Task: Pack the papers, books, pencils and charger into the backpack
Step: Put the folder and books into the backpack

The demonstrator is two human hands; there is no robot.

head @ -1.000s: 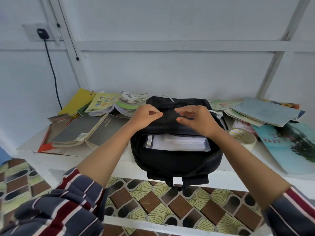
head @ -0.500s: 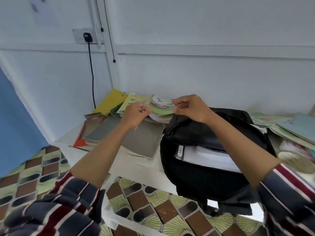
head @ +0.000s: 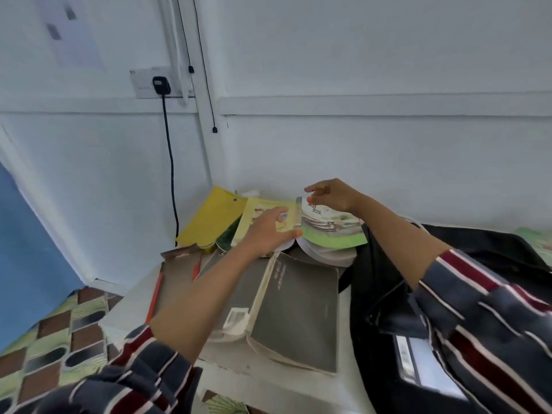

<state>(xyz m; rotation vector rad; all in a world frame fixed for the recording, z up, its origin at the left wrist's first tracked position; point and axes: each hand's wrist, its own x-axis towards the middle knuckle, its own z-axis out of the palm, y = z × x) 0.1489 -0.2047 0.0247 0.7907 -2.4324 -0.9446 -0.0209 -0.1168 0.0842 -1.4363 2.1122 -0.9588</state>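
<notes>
A black backpack lies open on the right of the white table, with white papers showing inside. Left of it is a heap of books. My left hand grips the near edge of a yellow-green book, fingers on its cover and thumb at the edge. My right hand hovers with loose fingers at the far edge of a green-covered book beside it. A big grey book lies open, face down, below them. A black charger is plugged into the wall socket.
A yellow folder leans at the back of the heap. Two red pencils lie on brown card at the table's left end. The charger's black cable hangs down behind the books. A patterned cloth lies left of and below the table.
Both hands left the backpack's opening and moved left to the book heap. The view swung left with them. My left hand now holds the yellow-green book's edge.
</notes>
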